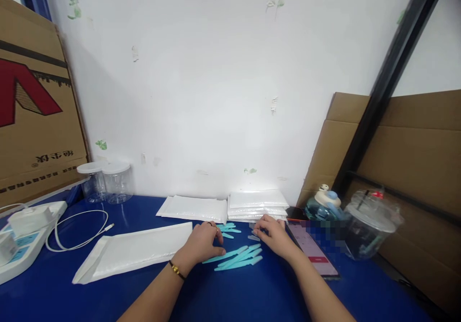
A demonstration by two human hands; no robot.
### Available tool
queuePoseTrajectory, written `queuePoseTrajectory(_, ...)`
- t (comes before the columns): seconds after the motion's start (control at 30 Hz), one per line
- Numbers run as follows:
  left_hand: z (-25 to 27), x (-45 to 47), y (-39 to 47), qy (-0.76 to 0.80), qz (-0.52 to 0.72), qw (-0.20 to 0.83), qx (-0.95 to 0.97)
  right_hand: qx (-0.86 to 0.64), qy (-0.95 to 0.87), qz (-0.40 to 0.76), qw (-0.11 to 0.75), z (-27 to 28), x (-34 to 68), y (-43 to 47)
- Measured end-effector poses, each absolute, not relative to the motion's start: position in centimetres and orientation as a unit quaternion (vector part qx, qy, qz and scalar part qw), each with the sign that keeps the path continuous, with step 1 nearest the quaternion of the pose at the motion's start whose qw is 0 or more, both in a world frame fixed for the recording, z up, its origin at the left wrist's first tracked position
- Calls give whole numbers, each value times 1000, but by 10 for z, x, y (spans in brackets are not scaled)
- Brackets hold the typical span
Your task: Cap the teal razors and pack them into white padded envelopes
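Note:
My left hand (203,241) hovers low over the blue table, fingers curled and thumb apart. Its thumb tip is close to a loose pile of turquoise eyebrow razors (239,259); whether it touches one I cannot tell. More turquoise razors (228,228) lie just beyond those fingers. Opposite, my right hand (272,233) has bent fingers spread over small clear plastic pieces (254,238), with nothing visibly gripped. Left of my left hand lies a white padded envelope (144,247).
White envelopes (196,209) and a taller envelope stack (257,204) lie by the wall. A tablet or phone (313,250), a plastic cup (369,226) and a teal jar (322,204) stand right. Left are clear jars (118,185), a white cable (77,214) and a power strip (34,245).

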State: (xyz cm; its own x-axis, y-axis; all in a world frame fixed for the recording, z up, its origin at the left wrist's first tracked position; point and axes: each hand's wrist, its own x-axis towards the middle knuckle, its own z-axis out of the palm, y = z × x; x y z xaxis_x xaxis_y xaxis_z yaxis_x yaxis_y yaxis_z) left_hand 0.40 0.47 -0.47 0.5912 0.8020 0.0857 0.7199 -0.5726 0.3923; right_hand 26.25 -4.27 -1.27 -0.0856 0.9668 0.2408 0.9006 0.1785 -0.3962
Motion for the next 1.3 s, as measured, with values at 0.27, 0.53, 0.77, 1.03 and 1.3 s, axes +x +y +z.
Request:
queuePoseTrajectory(0.27, -11, 8, 1, 433, 122, 156, 879, -582, -780, 98, 206, -19, 240, -46)
queuePoseTrajectory(0.53, -10, 13, 0, 452, 117, 129, 875, -570, -798, 60, 184, -19, 230, -38)
queuePoseTrajectory(0.77, -7, 1, 15, 514, 155, 60, 841, -657, -722, 20, 216, -14, 261, -32)
queuePoseTrajectory(1.03, -10, 11, -4, 447, 191, 180, 855, -606, -767, 106, 183, -7, 263, -49)
queuePoseTrajectory(1.3, -23, 25, -9, 434, 124, 207, 868, -603, -772, 124, 159, -17, 258, -44)
